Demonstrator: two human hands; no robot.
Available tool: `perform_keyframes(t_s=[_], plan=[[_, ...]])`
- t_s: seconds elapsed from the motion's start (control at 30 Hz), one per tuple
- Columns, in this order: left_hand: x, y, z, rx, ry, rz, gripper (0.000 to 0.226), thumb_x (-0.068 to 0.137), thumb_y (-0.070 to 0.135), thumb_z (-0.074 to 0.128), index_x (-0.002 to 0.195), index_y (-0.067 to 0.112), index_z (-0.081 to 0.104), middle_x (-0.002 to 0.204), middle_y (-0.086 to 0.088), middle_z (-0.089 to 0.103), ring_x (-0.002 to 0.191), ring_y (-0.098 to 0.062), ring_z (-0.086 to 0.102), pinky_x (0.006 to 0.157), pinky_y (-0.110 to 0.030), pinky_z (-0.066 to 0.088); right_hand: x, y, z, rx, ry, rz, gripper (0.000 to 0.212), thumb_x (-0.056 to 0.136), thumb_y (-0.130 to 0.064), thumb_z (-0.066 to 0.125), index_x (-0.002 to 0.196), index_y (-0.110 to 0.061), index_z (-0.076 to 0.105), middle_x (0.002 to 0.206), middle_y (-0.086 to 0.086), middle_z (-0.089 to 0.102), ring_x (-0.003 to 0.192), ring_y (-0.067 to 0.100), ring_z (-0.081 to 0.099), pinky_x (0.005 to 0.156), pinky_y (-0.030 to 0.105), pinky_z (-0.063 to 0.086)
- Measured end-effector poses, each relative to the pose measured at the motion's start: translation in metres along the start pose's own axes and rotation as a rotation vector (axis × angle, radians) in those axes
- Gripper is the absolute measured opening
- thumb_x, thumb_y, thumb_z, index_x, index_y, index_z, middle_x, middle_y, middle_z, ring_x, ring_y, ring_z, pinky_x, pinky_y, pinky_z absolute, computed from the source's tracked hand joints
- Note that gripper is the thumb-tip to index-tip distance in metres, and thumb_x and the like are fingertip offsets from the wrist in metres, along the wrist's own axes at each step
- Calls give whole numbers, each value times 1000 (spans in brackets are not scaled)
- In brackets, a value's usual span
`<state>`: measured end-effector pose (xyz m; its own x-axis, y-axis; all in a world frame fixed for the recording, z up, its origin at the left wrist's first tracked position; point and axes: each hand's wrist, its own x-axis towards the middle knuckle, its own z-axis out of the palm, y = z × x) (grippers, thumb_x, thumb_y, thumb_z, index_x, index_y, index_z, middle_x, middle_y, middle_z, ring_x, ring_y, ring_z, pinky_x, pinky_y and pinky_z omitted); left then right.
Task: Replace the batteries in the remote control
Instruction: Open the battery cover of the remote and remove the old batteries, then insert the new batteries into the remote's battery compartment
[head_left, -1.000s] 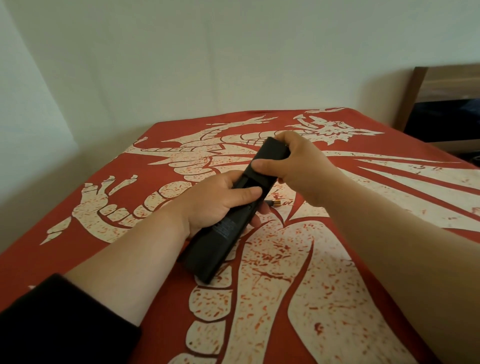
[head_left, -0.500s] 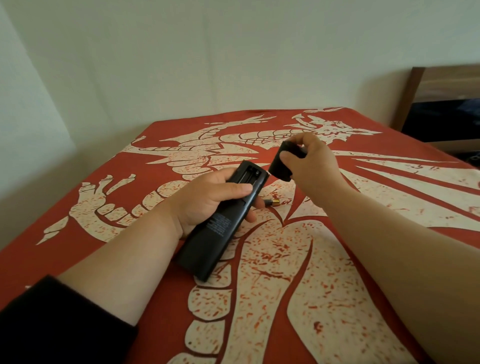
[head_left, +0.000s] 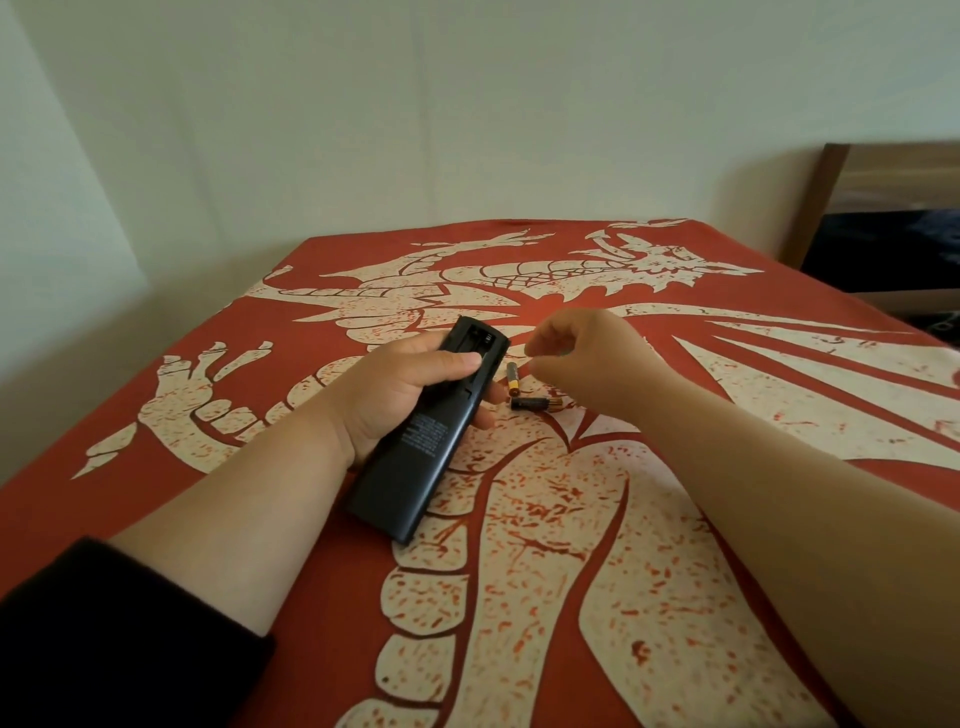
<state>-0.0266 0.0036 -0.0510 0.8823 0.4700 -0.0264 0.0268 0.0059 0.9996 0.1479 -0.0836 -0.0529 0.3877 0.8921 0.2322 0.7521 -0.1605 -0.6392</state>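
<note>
My left hand (head_left: 410, 395) grips a long black remote control (head_left: 431, 431) with its back side up, the near end resting on the cloth. The battery compartment (head_left: 475, 340) at the far end is uncovered and looks empty. Two small black-and-gold batteries lie on the cloth just right of the remote: one (head_left: 512, 378) pointing away from me, the other (head_left: 535, 404) lying crosswise. My right hand (head_left: 582, 358) hovers just above and to the right of them, fingers bent downward and apart, with nothing visible in it. The compartment cover is out of sight.
Everything sits on a red cloth with a white dragon print (head_left: 571, 571) over a flat surface. Pale walls close in at the back and the left. A wooden-framed piece of furniture (head_left: 883, 218) stands at the far right.
My right hand pulled the cover off the remote's far end and drew away to the right; now it no longer shows the cover and hangs over the batteries. The left hand kept its hold.
</note>
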Motion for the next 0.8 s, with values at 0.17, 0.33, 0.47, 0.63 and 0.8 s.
perform_keyframes(t_s=[0.17,0.33,0.47,0.63,0.8], plan=[[0,-2,-1,24,22,-9,36,78,20,56,112,10,54,82,-8,74,71,-20,69,54,-26,55,-7,-13,3,-197,-135,-34,14,75,-30,68,86,-29,61,81,-12,60,85,14,56,92,47,40],[2,-3,-4,21,42,-21,40,77,23,57,114,8,53,83,-8,74,70,-18,69,52,-25,54,-10,-16,1,-272,-193,-34,15,76,-22,69,78,-28,56,78,-11,57,82,15,53,93,46,41],[3,-5,-4,2,61,-51,50,75,39,57,113,6,56,84,-8,74,71,-19,68,55,-26,56,-10,-14,0,-254,-209,-63,16,76,-21,69,87,-26,59,81,-11,57,83,14,54,92,45,43],[4,-7,-5,12,81,-79,60,78,59,44,108,10,62,82,-6,74,68,-17,69,54,-25,54,-11,-13,1,-214,-168,-126,25,81,-24,64,105,-28,60,78,-13,56,82,13,54,91,46,44],[4,-8,-6,40,117,-94,65,85,62,30,109,11,63,84,-6,74,70,-18,69,56,-25,55,-11,-13,1,-126,-99,-166,26,86,-20,56,108,-31,66,84,-7,66,70,9,57,81,36,46]])
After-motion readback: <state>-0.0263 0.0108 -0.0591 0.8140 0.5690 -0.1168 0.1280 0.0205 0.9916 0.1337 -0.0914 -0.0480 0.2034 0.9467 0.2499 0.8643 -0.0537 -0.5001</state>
